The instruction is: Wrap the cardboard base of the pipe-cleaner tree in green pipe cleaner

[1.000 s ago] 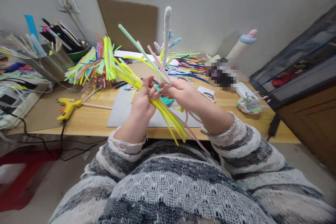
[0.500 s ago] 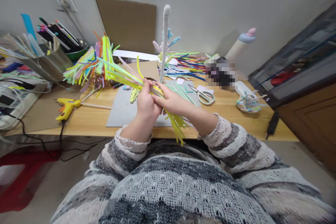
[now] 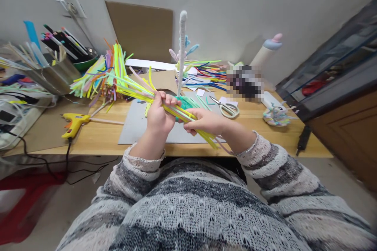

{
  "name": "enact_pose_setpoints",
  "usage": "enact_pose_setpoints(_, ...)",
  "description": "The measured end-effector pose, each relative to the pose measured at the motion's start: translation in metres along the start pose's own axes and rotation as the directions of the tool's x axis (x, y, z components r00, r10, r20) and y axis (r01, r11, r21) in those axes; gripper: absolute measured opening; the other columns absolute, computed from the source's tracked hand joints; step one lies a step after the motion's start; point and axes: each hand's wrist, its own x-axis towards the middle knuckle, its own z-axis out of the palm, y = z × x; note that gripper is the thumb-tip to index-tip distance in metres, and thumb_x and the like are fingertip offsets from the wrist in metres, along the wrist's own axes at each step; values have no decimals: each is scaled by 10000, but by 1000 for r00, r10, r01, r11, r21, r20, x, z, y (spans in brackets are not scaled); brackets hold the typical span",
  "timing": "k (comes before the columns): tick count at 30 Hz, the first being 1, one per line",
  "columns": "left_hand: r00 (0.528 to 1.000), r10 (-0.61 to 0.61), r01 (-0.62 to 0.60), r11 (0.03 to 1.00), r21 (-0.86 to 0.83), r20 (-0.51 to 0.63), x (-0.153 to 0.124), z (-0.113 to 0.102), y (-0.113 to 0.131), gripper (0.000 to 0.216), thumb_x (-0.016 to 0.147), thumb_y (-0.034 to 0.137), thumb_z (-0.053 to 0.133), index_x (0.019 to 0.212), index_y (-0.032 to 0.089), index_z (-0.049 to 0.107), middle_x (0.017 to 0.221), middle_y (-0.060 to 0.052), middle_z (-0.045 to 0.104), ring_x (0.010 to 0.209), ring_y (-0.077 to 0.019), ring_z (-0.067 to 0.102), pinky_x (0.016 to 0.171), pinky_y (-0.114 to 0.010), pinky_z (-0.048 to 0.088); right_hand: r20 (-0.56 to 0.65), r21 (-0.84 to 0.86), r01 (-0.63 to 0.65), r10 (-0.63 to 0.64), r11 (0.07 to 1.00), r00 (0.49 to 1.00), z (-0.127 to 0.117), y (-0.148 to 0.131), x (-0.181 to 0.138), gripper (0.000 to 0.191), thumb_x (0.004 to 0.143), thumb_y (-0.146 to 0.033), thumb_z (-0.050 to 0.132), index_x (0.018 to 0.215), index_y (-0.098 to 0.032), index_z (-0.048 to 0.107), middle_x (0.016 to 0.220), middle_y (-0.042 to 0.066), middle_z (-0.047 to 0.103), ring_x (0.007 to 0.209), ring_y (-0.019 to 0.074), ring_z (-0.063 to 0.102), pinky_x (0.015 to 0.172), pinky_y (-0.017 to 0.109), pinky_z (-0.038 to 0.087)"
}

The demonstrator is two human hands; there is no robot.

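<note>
A long bundle of yellow, pale green and pink pipe cleaners slants across in front of me. Around its middle my left hand is closed. Closer to the lower right end, my right hand grips the same bundle, thumb on top. Behind my hands a teal fuzzy piece lies on the grey mat, partly hidden by the fingers. A tall white fuzzy stem stands upright beyond it. Loose mint pipe cleaners lie on the mat's right side.
Scissors lie right of the mat. A yellow glue gun with a black cord rests at left. Behind it is a large pile of colored pipe cleaners. A fuzzy pastel ornament and a dark tool sit at right.
My hands have moved apart along the bundle, the right one sliding toward its lower right end. The teal piece behind them now shows.
</note>
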Motion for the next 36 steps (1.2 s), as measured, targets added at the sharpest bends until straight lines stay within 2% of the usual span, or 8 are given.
enact_pose_setpoints(4, 1000, 0, 0, 1000, -13, -13, -1, 2, 7, 398, 998, 387, 321, 665, 187, 409, 517, 71, 314, 429, -59, 371, 540, -186, 397, 88, 218, -5, -15, 976, 996, 1, 2, -6, 186, 821, -213, 595, 986, -173, 520, 740, -3, 617, 579, 100, 577, 579, 239, 487)
enact_pose_setpoints(8, 1000, 12, -12, 998, -58, -4, -1, 2, 8, 390, 969, 401, 406, 647, 183, 414, 511, 68, 318, 426, -61, 359, 515, -190, 386, -105, 253, 159, -136, 954, 985, 3, 6, -2, 254, 866, -337, 575, 1063, -246, 443, 839, -18, 614, 616, 117, 613, 599, 282, 527)
enact_pose_setpoints(13, 997, -36, 27, 990, -135, -64, 3, -1, 6, 406, 985, 396, 357, 646, 177, 399, 498, 70, 321, 421, -53, 367, 507, -182, 379, -248, -230, 313, -366, 922, 897, 8, 9, 1, 184, 816, -321, 642, 949, -214, 571, 945, 8, 618, 802, 132, 593, 729, 292, 496)
enact_pose_setpoints(20, 984, -73, 36, 976, -216, -166, 10, -10, 8, 438, 1011, 403, 272, 651, 172, 366, 453, 86, 279, 365, -39, 333, 439, -160, 327, -187, -706, 365, -657, 607, 731, 10, 18, -1, 187, 923, -296, 513, 812, -183, 612, 897, 62, 608, 876, 188, 555, 782, 338, 443)
enact_pose_setpoints(24, 972, -25, -32, 972, -235, -234, 13, -11, 16, 440, 1015, 396, 275, 640, 176, 342, 423, 99, 210, 317, -31, 256, 379, -145, 250, -253, -852, 217, -737, 477, 627, 13, 22, -13, 100, 864, -234, 586, 772, -198, 601, 989, 79, 587, 972, 233, 523, 881, 418, 368)
enact_pose_setpoints(30, 975, -44, 14, 990, -137, -216, 4, -6, 22, 425, 1019, 365, 286, 640, 179, 339, 416, 105, 197, 292, -28, 194, 325, -135, 129, -455, -779, 77, -645, 623, 614, 31, 34, -20, 126, 812, -182, 605, 705, -191, 539, 929, 63, 584, 966, 244, 539, 872, 428, 305)
enact_pose_setpoints(34, 994, -6, 4, 1000, -24, -108, -6, -7, 42, 428, 1021, 355, 258, 642, 179, 349, 434, 101, 187, 305, -34, 174, 328, -136, 140, -421, -677, 218, -612, 703, 669, 18, 42, -22, 114, 851, -258, 590, 757, -206, 551, 918, 47, 591, 951, 217, 556, 877, 397, 357)
enact_pose_setpoints(36, 999, 2, 0, 999, 52, -49, -10, -9, 61, 436, 1021, 362, 237, 649, 176, 368, 449, 97, 186, 314, -35, 162, 327, -137, 141, -500, -635, 234, -623, 736, 601, -2, 48, -23, 117, 878, -277, 545, 782, -211, 542, 901, 44, 588, 919, 199, 560, 857, 363, 400)
